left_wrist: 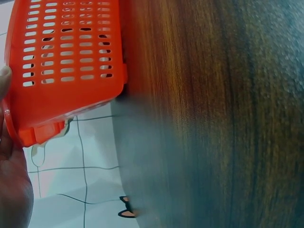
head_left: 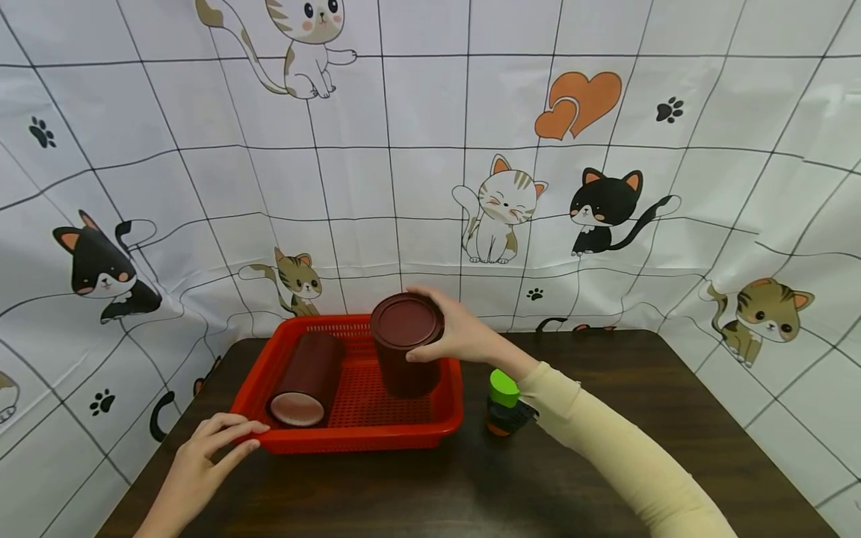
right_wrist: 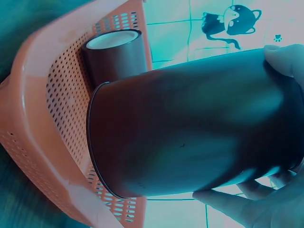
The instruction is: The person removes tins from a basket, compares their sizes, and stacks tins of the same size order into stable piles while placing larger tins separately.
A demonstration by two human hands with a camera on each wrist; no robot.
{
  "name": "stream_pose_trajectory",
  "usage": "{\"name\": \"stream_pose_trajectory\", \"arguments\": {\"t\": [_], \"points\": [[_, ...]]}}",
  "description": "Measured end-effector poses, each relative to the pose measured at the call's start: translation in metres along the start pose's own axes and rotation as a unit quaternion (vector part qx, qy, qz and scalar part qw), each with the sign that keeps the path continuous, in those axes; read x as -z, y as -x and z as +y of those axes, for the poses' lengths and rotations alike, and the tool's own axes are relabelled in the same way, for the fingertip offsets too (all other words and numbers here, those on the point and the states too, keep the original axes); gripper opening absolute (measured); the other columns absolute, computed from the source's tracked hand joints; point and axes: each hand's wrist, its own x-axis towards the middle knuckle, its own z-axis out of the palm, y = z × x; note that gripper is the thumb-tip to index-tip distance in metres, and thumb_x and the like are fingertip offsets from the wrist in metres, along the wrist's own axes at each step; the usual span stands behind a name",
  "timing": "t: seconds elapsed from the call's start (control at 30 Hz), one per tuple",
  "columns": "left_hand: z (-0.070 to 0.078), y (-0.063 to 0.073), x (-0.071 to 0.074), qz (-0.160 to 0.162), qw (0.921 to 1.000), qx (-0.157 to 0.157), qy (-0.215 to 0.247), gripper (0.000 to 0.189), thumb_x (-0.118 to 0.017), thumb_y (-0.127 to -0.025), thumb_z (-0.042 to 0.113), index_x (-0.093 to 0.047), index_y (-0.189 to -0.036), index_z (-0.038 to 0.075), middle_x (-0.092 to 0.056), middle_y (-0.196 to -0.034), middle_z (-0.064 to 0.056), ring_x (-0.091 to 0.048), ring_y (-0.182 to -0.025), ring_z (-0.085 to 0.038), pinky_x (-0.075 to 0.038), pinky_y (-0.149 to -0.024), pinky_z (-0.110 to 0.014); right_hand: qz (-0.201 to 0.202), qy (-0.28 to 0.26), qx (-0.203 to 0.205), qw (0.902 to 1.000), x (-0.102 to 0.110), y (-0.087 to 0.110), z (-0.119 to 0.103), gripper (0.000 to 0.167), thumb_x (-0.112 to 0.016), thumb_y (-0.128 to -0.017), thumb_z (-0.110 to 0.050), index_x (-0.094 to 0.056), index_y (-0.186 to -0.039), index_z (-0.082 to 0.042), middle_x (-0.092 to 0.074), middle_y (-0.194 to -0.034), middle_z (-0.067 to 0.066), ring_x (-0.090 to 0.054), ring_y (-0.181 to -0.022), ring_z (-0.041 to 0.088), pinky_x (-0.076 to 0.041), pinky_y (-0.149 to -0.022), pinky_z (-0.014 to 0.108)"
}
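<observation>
My right hand [head_left: 454, 332] grips a dark brown cylindrical canister [head_left: 408, 370] near its lidded top, fingers and thumb around its sides. The canister is roughly upright, over the right part of a red plastic basket [head_left: 363, 437]. In the right wrist view, the canister [right_wrist: 190, 128] fills the middle, its rimmed bottom end towards the basket. A second brown canister [head_left: 309, 373] lies on its side in the basket's left part, a pale round end facing me. At the near left corner, my left hand [head_left: 208, 456] pinches the basket's rim; the left wrist view shows the perforated wall [left_wrist: 66, 57] beside it.
A small dark object with a bright green top [head_left: 504, 388] stands on the table right of the basket, partly behind my right sleeve [head_left: 605, 441]. The dark wooden table [head_left: 377, 493] ends at a white wall covering [head_left: 417, 187] with cat drawings.
</observation>
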Motion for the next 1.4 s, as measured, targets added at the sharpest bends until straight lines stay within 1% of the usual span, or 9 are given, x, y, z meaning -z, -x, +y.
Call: {"name": "stream_pose_trajectory", "arguments": {"t": [0.2,0.43,0.53,0.73,0.87,1.0,1.17,1.27,1.4], "points": [[-0.001,0.0,0.0,0.003,1.0,-0.004,0.002,0.035,-0.081,-0.078,0.006,-0.076,-0.104,0.029,-0.059,-0.101,0.015,-0.04,-0.093,0.008,-0.033,-0.074,-0.013,0.012,-0.017,-0.021,0.9996,0.009,0.016,-0.009,0.095,-0.085,-0.076,-0.018,-0.03,-0.153,-0.028,-0.053,-0.141,0.002,-0.053,-0.128,0.019,-0.046,-0.104,0.043],[-0.001,0.001,0.0,0.003,1.0,-0.002,0.002,0.037,-0.081,-0.078,0.005,-0.076,-0.104,0.031,-0.059,-0.101,0.015,-0.04,-0.092,0.008,-0.032,-0.072,-0.014,0.044,-0.041,-0.035,0.9976,0.021,0.034,-0.017,0.093,-0.086,-0.075,-0.018,-0.033,-0.151,-0.033,-0.054,-0.139,0.003,-0.055,-0.125,0.021,-0.051,-0.097,0.04],[-0.002,0.001,0.0,0.001,1.0,-0.002,0.003,0.037,-0.081,-0.078,0.006,-0.076,-0.104,0.031,-0.059,-0.101,0.015,-0.04,-0.092,0.008,-0.032,-0.071,-0.015,0.057,-0.041,-0.037,0.9969,0.027,0.04,-0.017,0.093,-0.086,-0.075,-0.019,-0.033,-0.151,-0.032,-0.054,-0.139,0.005,-0.055,-0.125,0.022,-0.051,-0.096,0.038],[-0.002,0.001,0.0,-0.001,1.0,0.0,0.002,0.036,-0.081,-0.078,0.006,-0.076,-0.104,0.031,-0.059,-0.101,0.014,-0.039,-0.093,0.009,-0.032,-0.072,-0.015,0.074,-0.022,-0.039,0.9962,0.043,0.047,-0.02,0.09,-0.083,-0.078,-0.022,-0.033,-0.152,-0.031,-0.054,-0.138,0.005,-0.053,-0.126,0.024,-0.052,-0.096,0.04],[-0.002,0.0,0.0,-0.001,1.0,0.0,0.0,0.037,-0.081,-0.078,0.006,-0.075,-0.104,0.031,-0.059,-0.101,0.014,-0.039,-0.093,0.009,-0.032,-0.072,-0.014,0.089,-0.006,-0.044,0.995,0.053,0.053,-0.026,0.089,-0.082,-0.079,-0.024,-0.033,-0.152,-0.031,-0.052,-0.14,0.005,-0.052,-0.126,0.025,-0.051,-0.097,0.041],[-0.001,0.0,-0.001,0.0,1.0,-0.003,0.001,0.036,-0.08,-0.078,0.006,-0.076,-0.104,0.031,-0.059,-0.101,0.014,-0.039,-0.093,0.009,-0.032,-0.072,-0.014,0.105,-0.001,-0.054,0.993,0.063,0.06,-0.031,0.088,-0.08,-0.079,-0.022,-0.032,-0.153,-0.029,-0.048,-0.144,0.005,-0.051,-0.125,0.026,-0.051,-0.094,0.041],[-0.001,-0.001,0.0,0.0,1.0,0.004,0.0,0.034,-0.08,-0.079,0.007,-0.076,-0.104,0.03,-0.059,-0.102,0.015,-0.039,-0.093,0.009,-0.032,-0.073,-0.013,0.124,-0.019,-0.073,0.9895,0.073,0.067,-0.032,0.088,-0.08,-0.08,-0.021,-0.031,-0.153,-0.031,-0.047,-0.145,0.003,-0.05,-0.126,0.024,-0.051,-0.094,0.038],[0.0,-0.002,0.001,0.0,1.0,0.007,-0.003,0.034,-0.08,-0.079,0.008,-0.076,-0.104,0.031,-0.059,-0.102,0.015,-0.039,-0.093,0.009,-0.032,-0.073,-0.013,0.136,-0.03,-0.078,0.9872,0.079,0.072,-0.032,0.087,-0.079,-0.081,-0.02,-0.031,-0.153,-0.031,-0.049,-0.145,0.004,-0.05,-0.127,0.023,-0.051,-0.095,0.036],[0.0,-0.001,0.001,-0.002,1.0,0.004,0.0,0.034,-0.08,-0.079,0.007,-0.076,-0.104,0.03,-0.059,-0.102,0.014,-0.039,-0.092,0.009,-0.032,-0.072,-0.014,0.145,-0.027,-0.084,0.9855,0.085,0.079,-0.03,0.087,-0.078,-0.083,-0.02,-0.029,-0.154,-0.029,-0.049,-0.145,0.005,-0.049,-0.128,0.023,-0.05,-0.094,0.036]]}}
